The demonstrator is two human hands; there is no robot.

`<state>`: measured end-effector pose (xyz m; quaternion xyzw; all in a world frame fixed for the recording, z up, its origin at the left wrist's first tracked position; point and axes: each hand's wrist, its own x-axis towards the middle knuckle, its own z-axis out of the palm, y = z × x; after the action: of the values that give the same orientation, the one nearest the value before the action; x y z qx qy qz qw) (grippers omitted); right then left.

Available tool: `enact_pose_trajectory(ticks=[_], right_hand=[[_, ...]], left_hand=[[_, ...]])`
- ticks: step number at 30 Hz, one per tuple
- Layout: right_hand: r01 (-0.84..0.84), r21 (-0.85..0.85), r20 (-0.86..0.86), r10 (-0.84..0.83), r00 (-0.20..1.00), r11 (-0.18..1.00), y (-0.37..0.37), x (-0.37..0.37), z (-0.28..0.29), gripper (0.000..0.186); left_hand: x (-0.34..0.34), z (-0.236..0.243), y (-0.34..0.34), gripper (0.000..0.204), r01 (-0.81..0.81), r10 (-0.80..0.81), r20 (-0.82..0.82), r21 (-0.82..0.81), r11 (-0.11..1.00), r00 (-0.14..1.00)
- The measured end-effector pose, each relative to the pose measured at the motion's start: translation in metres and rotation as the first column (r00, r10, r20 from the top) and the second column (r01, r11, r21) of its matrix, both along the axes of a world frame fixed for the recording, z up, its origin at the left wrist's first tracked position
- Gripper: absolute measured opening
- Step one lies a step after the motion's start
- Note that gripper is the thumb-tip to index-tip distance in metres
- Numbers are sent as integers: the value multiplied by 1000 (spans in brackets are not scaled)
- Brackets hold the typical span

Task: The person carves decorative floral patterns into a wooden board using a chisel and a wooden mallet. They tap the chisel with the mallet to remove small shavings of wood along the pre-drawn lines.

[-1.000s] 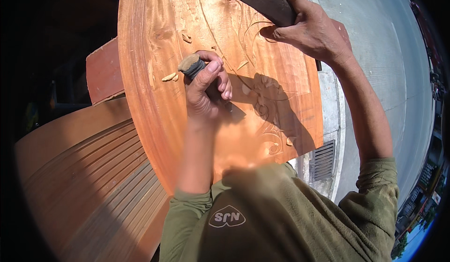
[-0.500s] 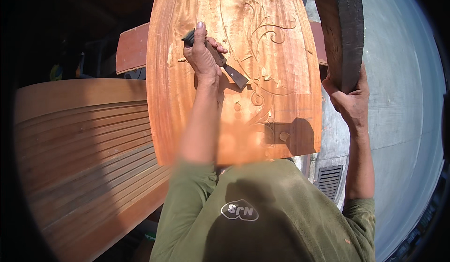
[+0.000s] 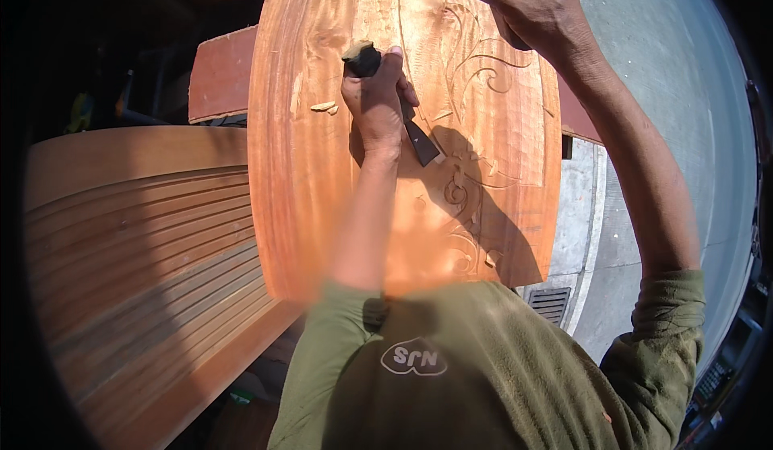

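Observation:
My left hand (image 3: 377, 104) is wrapped round the handle of a chisel (image 3: 421, 146), whose flat dark blade slants down to the right. The blade's tip meets the carved wooden panel (image 3: 302, 200) just above a scroll carving (image 3: 456, 191). The handle's top end is capped in black with a worn, pale top. Up at the right, my right hand (image 3: 535, 7) grips a dark wooden block (image 3: 510, 36), raised above the panel's far right part. Much of the block is hidden by the hand or cut off at the upper edge.
Loose wood chips (image 3: 324, 107) lie on the panel. A reddish board (image 3: 221, 76) sticks out from under it at both sides. Long grooved planks (image 3: 153, 233) stand at the left. A grey floor with a drain grate (image 3: 550, 305) is at the right.
My right hand has swung the block up and left, from beside the panel to over it. My left hand and the chisel have shifted slightly right, the blade now steeper.

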<state>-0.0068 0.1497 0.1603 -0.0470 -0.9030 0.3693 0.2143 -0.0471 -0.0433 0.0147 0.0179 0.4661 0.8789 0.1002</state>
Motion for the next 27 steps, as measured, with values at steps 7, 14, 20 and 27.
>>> enact_pose_trajectory(ticks=[7, 14, 20, 27], right_hand=[[-544, 556, 510, 259, 820, 629, 34, -52, 2, 85], [-625, 528, 530, 353, 771, 575, 12, -73, -31, 85], [-476, 545, 458, 231, 858, 690, 34, -82, 10, 86], [-659, 505, 551, 380, 743, 558, 6, -73, -27, 86]], left_hand=[[-4, -11, 6, 14, 16, -10, 119, -42, 999, 993], [-1, -5, -8, 12, -11, 34, 100, -221, 975, 994], [-1, -8, -6, 12, -13, 23, 95, -111, 994, 995], [0, -14, -11, 9, -23, 38, 102, -143, 989, 994]])
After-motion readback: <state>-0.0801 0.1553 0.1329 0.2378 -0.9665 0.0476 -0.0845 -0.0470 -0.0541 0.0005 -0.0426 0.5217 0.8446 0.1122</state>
